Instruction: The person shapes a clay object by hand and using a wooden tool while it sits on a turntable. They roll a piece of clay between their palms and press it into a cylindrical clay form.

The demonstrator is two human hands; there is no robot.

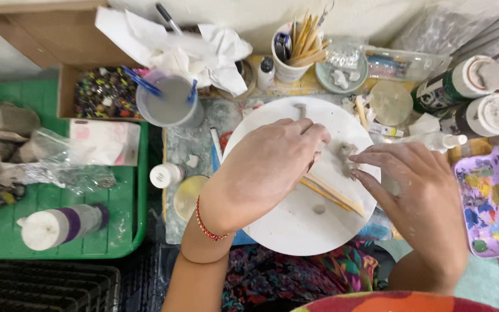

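A round white board lies in front of me with a small grey clay figure on its right side. My left hand, with a red thread bracelet at the wrist, grips a flat wooden modelling tool that runs down to the right across the board. My right hand reaches in from the right, its fingertips touching the clay figure. A small grey clay crumb and a little clay stub also sit on the board.
A water cup with brushes, a cup of wooden tools, a box of beads, crumpled tissue and a small white bottle stand behind and left. A purple paint palette and paint bottles are right. A green tray holds a white tube.
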